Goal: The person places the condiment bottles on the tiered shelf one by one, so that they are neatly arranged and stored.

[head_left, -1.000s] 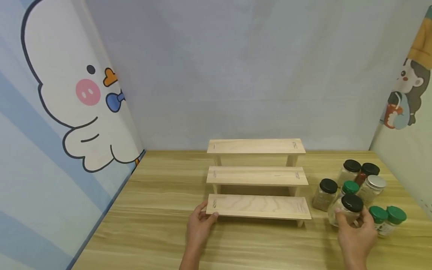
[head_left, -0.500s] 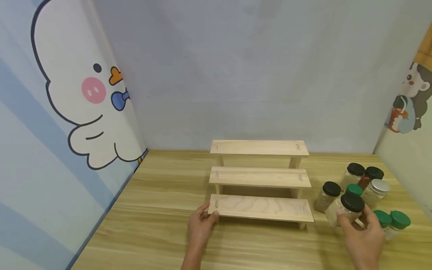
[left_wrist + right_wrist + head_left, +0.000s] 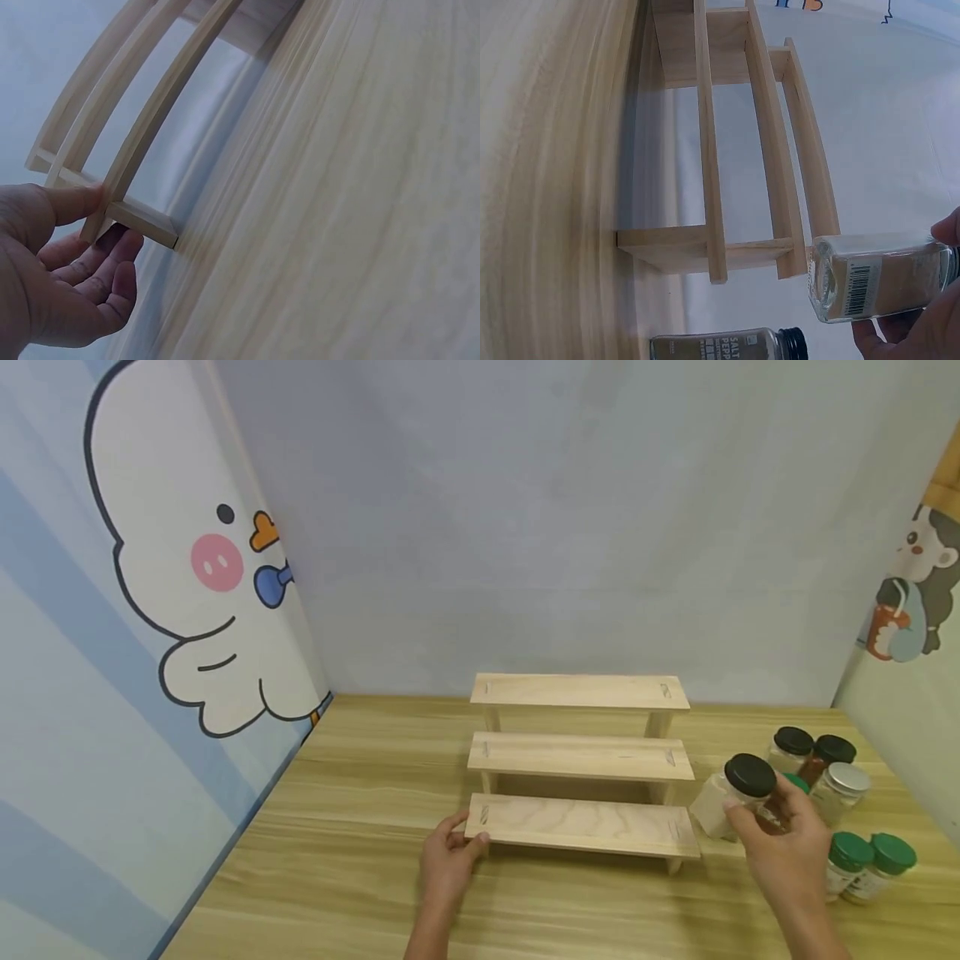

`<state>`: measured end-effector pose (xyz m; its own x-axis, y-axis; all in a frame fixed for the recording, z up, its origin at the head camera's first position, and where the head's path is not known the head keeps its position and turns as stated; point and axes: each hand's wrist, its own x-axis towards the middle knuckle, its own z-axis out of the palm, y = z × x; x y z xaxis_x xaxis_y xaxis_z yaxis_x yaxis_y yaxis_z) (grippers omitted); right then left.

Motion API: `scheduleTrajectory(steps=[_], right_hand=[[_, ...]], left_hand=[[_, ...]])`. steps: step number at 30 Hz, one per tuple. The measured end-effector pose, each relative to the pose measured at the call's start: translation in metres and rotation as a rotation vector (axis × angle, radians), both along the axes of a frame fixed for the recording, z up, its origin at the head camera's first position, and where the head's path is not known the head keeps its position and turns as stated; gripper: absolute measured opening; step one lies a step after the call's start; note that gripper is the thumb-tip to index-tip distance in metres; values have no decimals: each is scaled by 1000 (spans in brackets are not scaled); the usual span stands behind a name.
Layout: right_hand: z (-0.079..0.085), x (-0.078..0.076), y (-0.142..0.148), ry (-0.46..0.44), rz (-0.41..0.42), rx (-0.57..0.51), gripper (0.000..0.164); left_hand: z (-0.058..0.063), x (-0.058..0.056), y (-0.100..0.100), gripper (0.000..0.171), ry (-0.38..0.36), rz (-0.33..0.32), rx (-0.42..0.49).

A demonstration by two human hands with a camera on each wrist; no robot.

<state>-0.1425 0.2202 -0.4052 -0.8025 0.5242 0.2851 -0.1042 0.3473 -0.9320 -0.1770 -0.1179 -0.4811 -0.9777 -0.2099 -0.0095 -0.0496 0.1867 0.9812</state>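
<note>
A three-tier wooden step rack (image 3: 581,821) stands on the table. My left hand (image 3: 445,868) pinches the left end of its lowest board, and the left wrist view shows the thumb against the board (image 3: 142,142) with the other fingers curled below. In my right hand (image 3: 791,852) is a clear spice jar (image 3: 716,807) with a black lid and pale contents, gripped near its upper part just right of the rack. A barcode label shows on this spice jar (image 3: 885,281) in the right wrist view. Below it there stands a salt-and-pepper jar (image 3: 720,345), mostly hidden in the head view.
At the right stand more jars: two black-lidded ones at the back, a silver-lidded jar (image 3: 842,789), and two green-lidded shakers (image 3: 870,868) in front. Another green lid is partly behind my right hand. Patterned curtains border the table (image 3: 337,877).
My right hand has lifted the spice jar and carried it left toward the rack, away from the green-lidded shakers. My left hand keeps its hold on the rack.
</note>
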Motion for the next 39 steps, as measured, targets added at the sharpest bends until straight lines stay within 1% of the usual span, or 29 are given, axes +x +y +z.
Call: scheduleTrajectory(steps=[5, 11, 13, 16, 20, 23, 27, 34, 39], right_hand=[[5, -6, -10, 115, 87, 7, 50], [13, -15, -20, 176, 161, -5, 50], [14, -19, -22, 204, 187, -29, 49], [16, -25, -26, 241, 249, -65, 48], [17, -33, -30, 260, 346, -88, 46], [18, -38, -32, 258, 388, -76, 45], [21, -44, -36, 256, 427, -65, 46], [23, -56, -44, 300, 498, -107, 47], [25, -64, -50, 297, 537, -84, 48]], left_hand=[[2, 0, -3, 53, -15, -38, 8], [3, -1, -4, 54, -28, -65, 10], [4, -2, -3, 53, -32, -69, 22], [5, -3, -3, 53, -31, -71, 32], [5, -2, -4, 53, -31, -65, 25], [5, -1, -5, 54, -31, -60, 11], [4, -1, -6, 54, -25, -65, 0], [3, -2, -5, 52, -18, -57, 16], [3, -2, -4, 53, -23, -45, 22]])
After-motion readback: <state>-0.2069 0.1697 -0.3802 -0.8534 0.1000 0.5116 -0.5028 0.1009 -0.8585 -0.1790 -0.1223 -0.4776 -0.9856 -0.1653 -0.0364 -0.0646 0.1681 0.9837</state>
